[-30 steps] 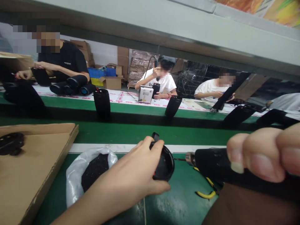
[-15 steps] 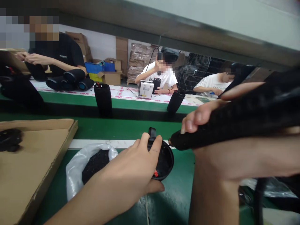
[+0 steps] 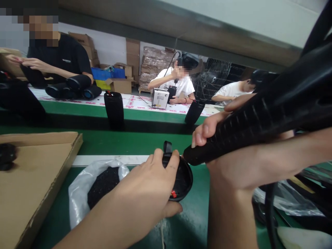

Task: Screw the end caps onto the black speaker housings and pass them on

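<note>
A whitish plastic bag [image 3: 77, 195] stands open on the green desk [image 3: 195, 204], its mouth folded outward, holding a heap of small dark pieces [image 3: 103, 185] too fine to tell apart. To its left lies a shallow cardboard tray [image 3: 38, 176] with one dark part [image 3: 7, 157] in view inside, at the picture's edge. Farther back, beyond the desk, a blue bin [image 3: 108, 73] sits near an open carton [image 3: 120, 85]; their contents are too small to make out.

The left hand [image 3: 153, 180] is clamped on a round black casing [image 3: 185, 176], fingers over its near upper side and thumb beneath. The casing is just right of the bag; whether it rests on the desk or is held above it, I cannot tell. It is hollow, with a red piece [image 3: 173, 194] low inside and a black strap loop [image 3: 167, 147] standing up at the top. The right hand [image 3: 229, 169] is wrapped around a thick black driver [image 3: 246, 128], fingers curled over the far side.

The casing's mouth faces right and toward the camera; its depth is hidden by the left hand. The driver's long axis slants from upper right to lower left, its nose at the casing's upper right rim.
</note>
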`<state>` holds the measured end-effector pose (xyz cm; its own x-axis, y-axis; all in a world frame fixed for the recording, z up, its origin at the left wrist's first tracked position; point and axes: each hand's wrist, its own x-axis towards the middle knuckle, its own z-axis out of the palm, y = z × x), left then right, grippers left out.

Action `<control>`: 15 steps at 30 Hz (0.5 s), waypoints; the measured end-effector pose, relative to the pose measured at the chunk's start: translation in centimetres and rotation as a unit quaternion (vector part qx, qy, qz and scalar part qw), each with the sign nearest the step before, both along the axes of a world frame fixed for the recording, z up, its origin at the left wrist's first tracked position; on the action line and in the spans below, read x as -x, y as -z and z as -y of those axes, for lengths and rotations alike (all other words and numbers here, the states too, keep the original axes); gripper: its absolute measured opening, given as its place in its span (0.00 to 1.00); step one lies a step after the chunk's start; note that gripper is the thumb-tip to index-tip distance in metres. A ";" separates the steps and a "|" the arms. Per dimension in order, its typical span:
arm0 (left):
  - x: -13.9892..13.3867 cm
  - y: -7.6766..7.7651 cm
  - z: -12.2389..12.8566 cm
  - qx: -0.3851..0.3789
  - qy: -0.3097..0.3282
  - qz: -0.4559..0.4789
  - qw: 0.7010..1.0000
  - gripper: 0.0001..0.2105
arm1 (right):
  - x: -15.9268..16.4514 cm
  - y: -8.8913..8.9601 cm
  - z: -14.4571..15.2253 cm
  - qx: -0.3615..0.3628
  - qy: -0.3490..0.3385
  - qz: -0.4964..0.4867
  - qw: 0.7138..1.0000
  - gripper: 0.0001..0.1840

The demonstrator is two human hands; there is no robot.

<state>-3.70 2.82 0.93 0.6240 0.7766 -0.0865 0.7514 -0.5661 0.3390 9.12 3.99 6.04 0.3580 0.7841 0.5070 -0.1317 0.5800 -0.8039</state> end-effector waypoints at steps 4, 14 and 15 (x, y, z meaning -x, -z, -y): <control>0.0 -0.1 0.0 -0.008 -0.002 -0.005 1.000 0.38 | -0.5 0.6 -0.1 -0.074 -0.077 0.013 0.994 0.48; 0.7 -0.2 -0.3 0.052 -0.002 0.003 0.999 0.42 | -0.9 1.7 -0.9 -0.087 -0.143 0.079 0.983 0.47; 0.8 -0.1 -0.2 0.052 0.001 0.002 0.999 0.42 | -0.8 1.7 -0.9 -0.083 -0.148 0.080 0.982 0.47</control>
<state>-4.46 3.07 1.05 0.6265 0.7622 -0.1631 0.7483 -0.5296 0.3994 9.91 4.91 4.35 0.0326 0.7436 0.6678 -0.1932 0.6603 -0.7258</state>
